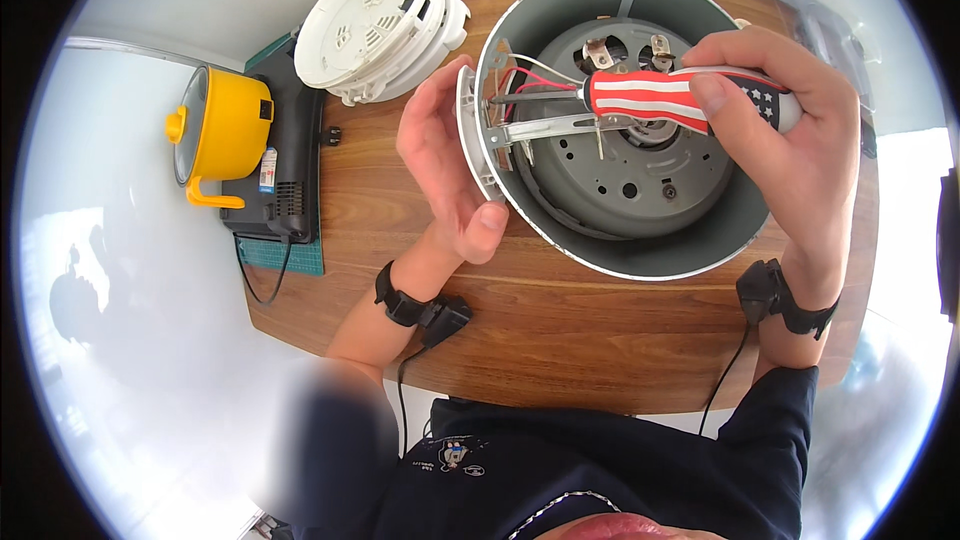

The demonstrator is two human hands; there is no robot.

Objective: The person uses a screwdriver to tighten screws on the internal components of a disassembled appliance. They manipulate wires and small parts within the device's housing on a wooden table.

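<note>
A round metal appliance housing (645,262), which looks like a rice cooker body, lies with its open side facing up. Inside it are a grey rounded metal pan (590,180), metal brackets, and red and white wires. My right hand (790,130) is closed round the handle of a screwdriver (650,98), striped red and white with stars on a dark end. Its shaft points left toward the bracket at the housing's inner left wall; I cannot tell exactly where the tip rests. Cupped round the white panel (468,130) on the housing's left side is my left hand (440,155), thumb near its lower end.
A white round plastic base with vents (365,30) lies at the back. To the left, a yellow pot with a lid (228,145) stands by a black appliance (285,155) on a green mat (300,258). Clear plastic (825,45) lies far right. Cabled black devices (440,320) are strapped to both wrists.
</note>
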